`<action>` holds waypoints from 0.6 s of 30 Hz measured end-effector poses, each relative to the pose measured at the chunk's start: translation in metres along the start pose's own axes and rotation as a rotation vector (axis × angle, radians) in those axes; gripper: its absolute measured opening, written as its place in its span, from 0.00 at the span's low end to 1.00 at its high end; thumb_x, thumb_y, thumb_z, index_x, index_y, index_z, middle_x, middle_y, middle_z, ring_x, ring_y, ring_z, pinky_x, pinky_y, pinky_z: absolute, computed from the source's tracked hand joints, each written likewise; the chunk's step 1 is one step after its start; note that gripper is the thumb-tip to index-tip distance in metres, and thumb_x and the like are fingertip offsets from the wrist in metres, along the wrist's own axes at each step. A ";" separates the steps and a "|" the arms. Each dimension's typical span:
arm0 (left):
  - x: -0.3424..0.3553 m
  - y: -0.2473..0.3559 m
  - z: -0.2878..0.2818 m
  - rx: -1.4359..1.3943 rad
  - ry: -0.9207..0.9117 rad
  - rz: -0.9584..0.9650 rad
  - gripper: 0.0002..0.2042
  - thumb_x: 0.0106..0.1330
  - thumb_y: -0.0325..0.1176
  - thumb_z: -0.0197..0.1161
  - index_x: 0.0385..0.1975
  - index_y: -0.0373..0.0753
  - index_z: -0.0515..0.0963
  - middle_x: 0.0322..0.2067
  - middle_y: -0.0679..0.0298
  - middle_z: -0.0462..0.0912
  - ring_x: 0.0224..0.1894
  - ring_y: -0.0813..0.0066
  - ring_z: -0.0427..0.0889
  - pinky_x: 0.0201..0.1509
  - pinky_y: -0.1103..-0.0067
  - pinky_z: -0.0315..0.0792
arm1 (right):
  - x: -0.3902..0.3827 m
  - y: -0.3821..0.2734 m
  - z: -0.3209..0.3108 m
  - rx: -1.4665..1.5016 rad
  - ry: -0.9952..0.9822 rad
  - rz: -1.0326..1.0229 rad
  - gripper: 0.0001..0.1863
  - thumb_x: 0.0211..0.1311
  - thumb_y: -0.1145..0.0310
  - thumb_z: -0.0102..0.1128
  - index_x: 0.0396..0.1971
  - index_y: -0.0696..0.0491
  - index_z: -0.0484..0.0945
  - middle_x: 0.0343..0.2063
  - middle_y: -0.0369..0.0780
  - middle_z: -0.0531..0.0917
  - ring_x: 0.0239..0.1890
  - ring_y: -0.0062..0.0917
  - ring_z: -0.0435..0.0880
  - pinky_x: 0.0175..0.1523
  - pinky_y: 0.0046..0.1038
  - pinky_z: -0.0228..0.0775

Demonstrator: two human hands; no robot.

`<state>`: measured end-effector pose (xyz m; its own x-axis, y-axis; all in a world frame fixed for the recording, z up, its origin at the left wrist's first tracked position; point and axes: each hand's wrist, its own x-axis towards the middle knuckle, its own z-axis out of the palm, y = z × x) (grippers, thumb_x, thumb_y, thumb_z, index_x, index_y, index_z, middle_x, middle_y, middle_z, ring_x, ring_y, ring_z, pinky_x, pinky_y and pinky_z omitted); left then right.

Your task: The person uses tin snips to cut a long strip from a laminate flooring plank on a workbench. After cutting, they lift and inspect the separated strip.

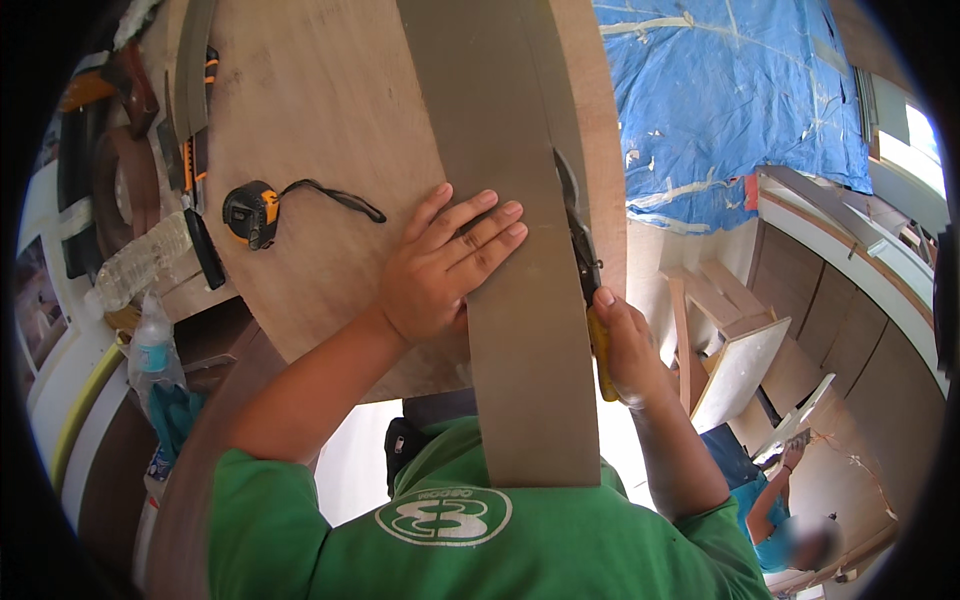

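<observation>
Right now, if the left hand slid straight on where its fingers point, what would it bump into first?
Probably the snips held in the right hand, near their blades. The left hand lies on the brown strip, pointing toward them, though depth is hard to judge.

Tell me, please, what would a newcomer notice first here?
The long brownish strip down the middle probably comes first, with the left hand resting on it and the right hand gripping yellow-handled snips along its right side. Next might be the blue tarp at upper right and the black-and-orange tape measure left of the hands.
</observation>
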<state>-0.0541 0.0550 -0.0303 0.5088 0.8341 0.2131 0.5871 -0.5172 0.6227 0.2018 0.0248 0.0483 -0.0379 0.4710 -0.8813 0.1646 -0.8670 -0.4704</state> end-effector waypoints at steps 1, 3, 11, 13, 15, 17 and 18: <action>0.000 -0.001 0.001 0.015 -0.001 0.009 0.25 0.67 0.45 0.63 0.62 0.41 0.80 0.64 0.63 0.81 0.68 0.62 0.76 0.78 0.56 0.55 | -0.005 0.001 -0.005 0.006 -0.026 0.020 0.31 0.80 0.44 0.46 0.46 0.62 0.80 0.32 0.40 0.82 0.34 0.21 0.80 0.43 0.24 0.72; 0.001 0.000 0.001 0.030 0.006 0.014 0.25 0.67 0.43 0.63 0.62 0.41 0.80 0.65 0.63 0.81 0.68 0.62 0.76 0.78 0.56 0.56 | -0.018 0.006 -0.012 0.025 -0.024 0.063 0.32 0.78 0.43 0.48 0.47 0.63 0.79 0.32 0.41 0.83 0.33 0.23 0.82 0.41 0.25 0.74; -0.003 0.003 0.008 -0.007 0.049 0.036 0.25 0.69 0.36 0.61 0.66 0.39 0.76 0.67 0.58 0.78 0.72 0.56 0.72 0.80 0.57 0.53 | -0.074 0.079 -0.082 -0.045 0.029 -0.007 0.33 0.75 0.41 0.52 0.47 0.63 0.80 0.31 0.43 0.83 0.30 0.25 0.84 0.37 0.27 0.74; -0.006 -0.002 0.009 0.002 0.067 0.047 0.27 0.65 0.36 0.64 0.66 0.41 0.76 0.67 0.58 0.77 0.71 0.55 0.72 0.80 0.56 0.54 | -0.084 0.100 -0.104 -0.093 0.080 -0.032 0.33 0.75 0.40 0.52 0.45 0.62 0.80 0.30 0.42 0.83 0.29 0.24 0.83 0.36 0.27 0.74; -0.007 0.001 0.007 0.019 0.037 0.063 0.29 0.62 0.33 0.64 0.67 0.42 0.76 0.68 0.59 0.76 0.72 0.55 0.71 0.80 0.55 0.54 | -0.096 0.123 -0.125 -0.112 0.140 -0.028 0.35 0.73 0.37 0.53 0.43 0.62 0.80 0.29 0.41 0.82 0.28 0.24 0.83 0.36 0.27 0.75; -0.004 0.005 0.002 0.060 -0.030 0.081 0.29 0.61 0.30 0.63 0.67 0.43 0.75 0.69 0.59 0.75 0.73 0.55 0.70 0.80 0.54 0.53 | -0.102 0.157 -0.151 -0.135 0.189 0.005 0.36 0.72 0.35 0.53 0.41 0.61 0.80 0.27 0.41 0.81 0.26 0.25 0.82 0.34 0.28 0.75; -0.004 0.005 0.000 0.103 -0.066 0.086 0.31 0.60 0.28 0.62 0.68 0.44 0.75 0.70 0.60 0.74 0.74 0.56 0.68 0.81 0.54 0.53 | -0.102 0.170 -0.164 -0.144 0.208 0.020 0.37 0.72 0.34 0.53 0.39 0.61 0.80 0.27 0.41 0.81 0.26 0.25 0.82 0.33 0.28 0.75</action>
<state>-0.0534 0.0497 -0.0281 0.5982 0.7731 0.2107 0.5991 -0.6062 0.5231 0.3954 -0.1438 0.0658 0.1681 0.4902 -0.8552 0.3024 -0.8514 -0.4286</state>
